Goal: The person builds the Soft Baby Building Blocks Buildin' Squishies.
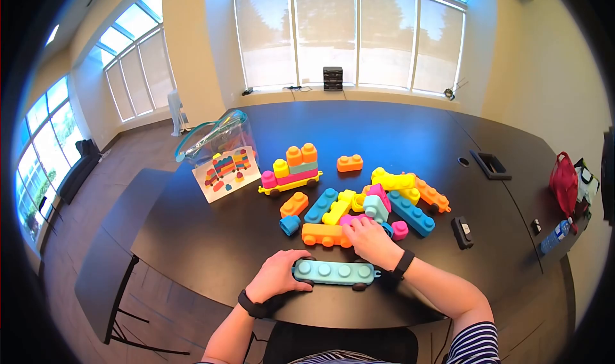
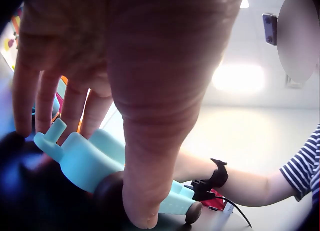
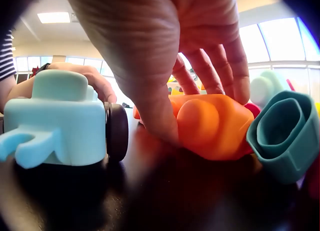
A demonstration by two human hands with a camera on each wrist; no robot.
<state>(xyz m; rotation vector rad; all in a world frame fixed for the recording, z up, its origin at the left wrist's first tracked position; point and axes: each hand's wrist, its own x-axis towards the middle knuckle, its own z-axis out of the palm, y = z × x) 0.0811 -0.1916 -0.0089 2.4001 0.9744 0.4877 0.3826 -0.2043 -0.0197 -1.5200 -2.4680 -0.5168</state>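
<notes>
A light-blue toy train car base (image 1: 334, 272) with studs on top and dark wheels stands near the table's front edge. My left hand (image 1: 279, 275) grips its left end, thumb on the near side and fingers on the far side. Just behind it, my right hand (image 1: 375, 243) grips the right end of a long orange building block (image 1: 320, 234). In the right wrist view the thumb lies on one side of the orange block (image 3: 215, 123) and the fingers reach over the other. A hollow teal block (image 3: 286, 128) lies close beside it.
Several loose blocks, including a blue one (image 1: 412, 214), lie piled behind my right hand. An assembled train car (image 1: 291, 175), a picture card (image 1: 227, 174) and a clear bag (image 1: 221, 137) stand farther back. A black device (image 1: 462, 233) and water bottle (image 1: 555, 237) are right.
</notes>
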